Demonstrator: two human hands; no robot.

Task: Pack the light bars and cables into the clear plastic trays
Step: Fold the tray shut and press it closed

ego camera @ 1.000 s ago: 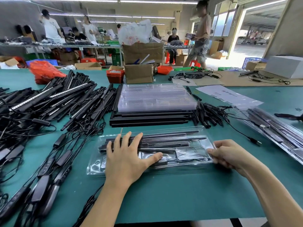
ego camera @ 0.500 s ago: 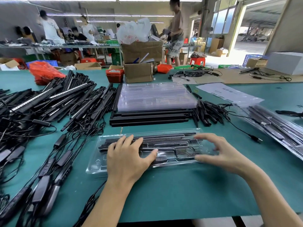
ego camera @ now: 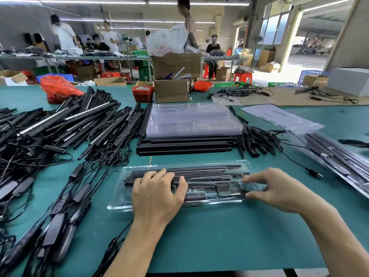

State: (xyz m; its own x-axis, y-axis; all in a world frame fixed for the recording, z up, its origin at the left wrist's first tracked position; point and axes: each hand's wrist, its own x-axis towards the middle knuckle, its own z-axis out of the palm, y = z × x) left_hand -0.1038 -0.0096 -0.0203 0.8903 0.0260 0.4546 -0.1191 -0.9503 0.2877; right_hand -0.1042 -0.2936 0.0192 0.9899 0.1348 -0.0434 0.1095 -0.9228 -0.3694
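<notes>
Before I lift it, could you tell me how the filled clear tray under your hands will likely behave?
The clear tray looks thin, so it will probably flex if lifted by one end. Its glossy plastic may be slippery. The light bars inside should stiffen it somewhat.

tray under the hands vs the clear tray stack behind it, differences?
The near tray is single and lies on the green mat; the tray stack is many trays, sitting on black bars. The near tray holds bars and a cable; the tray stack looks unfilled. Both hands touch the near tray, none the tray stack. Both are clear plastic.
</notes>
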